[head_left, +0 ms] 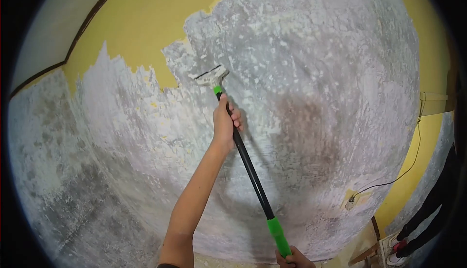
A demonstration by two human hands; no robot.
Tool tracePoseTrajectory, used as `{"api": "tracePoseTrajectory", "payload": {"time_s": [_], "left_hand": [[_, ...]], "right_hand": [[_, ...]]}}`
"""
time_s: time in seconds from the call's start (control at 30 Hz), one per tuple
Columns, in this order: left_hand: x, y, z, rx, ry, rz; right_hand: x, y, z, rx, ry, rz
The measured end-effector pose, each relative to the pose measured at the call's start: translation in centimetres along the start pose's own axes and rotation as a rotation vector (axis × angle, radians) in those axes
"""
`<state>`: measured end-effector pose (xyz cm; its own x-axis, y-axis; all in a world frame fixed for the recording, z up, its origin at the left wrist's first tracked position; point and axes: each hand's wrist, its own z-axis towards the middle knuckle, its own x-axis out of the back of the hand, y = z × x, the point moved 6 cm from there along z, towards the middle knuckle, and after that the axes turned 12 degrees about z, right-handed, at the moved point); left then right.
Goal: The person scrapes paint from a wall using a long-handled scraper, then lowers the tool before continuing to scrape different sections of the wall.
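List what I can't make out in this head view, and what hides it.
Head view, all:
Right hand: partly cut off by the bottom edge.
Pole: upper stretch covered by the left hand.
Other person's legs: the body above is largely lost in the dark right edge.
Plug: too small to tell its type.
Scraper blade: contact with the wall unclear from this angle.

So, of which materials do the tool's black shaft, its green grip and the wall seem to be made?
Black shaft: probably coated metal, straight and glossy, though plastic is possible.
Green grip: likely moulded plastic or rubber, judging by its even, bright colour.
Wall: seemingly plaster or cement, rough and matte, with ragged-edged yellow paint.
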<state>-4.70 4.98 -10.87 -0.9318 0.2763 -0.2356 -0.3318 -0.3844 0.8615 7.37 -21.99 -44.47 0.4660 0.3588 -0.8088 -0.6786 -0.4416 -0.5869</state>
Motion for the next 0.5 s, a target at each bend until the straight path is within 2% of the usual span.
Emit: {"api": "tracePoseTrajectory", "payload": {"time_s": [0.03, 0.13, 0.23, 0.27, 0.33, 0.43, 0.5], "left_hand": [[-0.4, -0.7, -0.3, 0.037, 0.005, -0.033], [-3.4, 3.2, 2.1, -0.062, -0.097, -0.169], [-7.4, 6.2, 3.7, -0.080, -0.185, -0.169], [-8.9, 6.2, 3.7, -0.062, -0.220, -0.167], [-11.4, 4.2, 2.7, -0.017, -0.259, -0.176], [-12.9, -1.4, 0.2, 0.011, -0.188, -0.034], [-13.7, -2.4, -0.5, 0.003, -0.198, -0.033]], "right_hand": [[0.4, -0.5, -1.0, 0.070, 0.121, -0.227], [-3.6, -4.7, -1.5, 0.037, -0.059, 0.041], [-6.4, -7.3, -1.7, 0.114, 0.012, -0.053], [-5.9, -6.7, -2.0, 0.094, 0.005, 0.000], [-3.3, -4.6, -2.1, 0.053, -0.023, 0.119], [1.2, -2.0, -4.3, 0.153, -0.155, 0.320], [2.2, -2.3, -5.7, 0.178, -0.086, 0.199]]}}
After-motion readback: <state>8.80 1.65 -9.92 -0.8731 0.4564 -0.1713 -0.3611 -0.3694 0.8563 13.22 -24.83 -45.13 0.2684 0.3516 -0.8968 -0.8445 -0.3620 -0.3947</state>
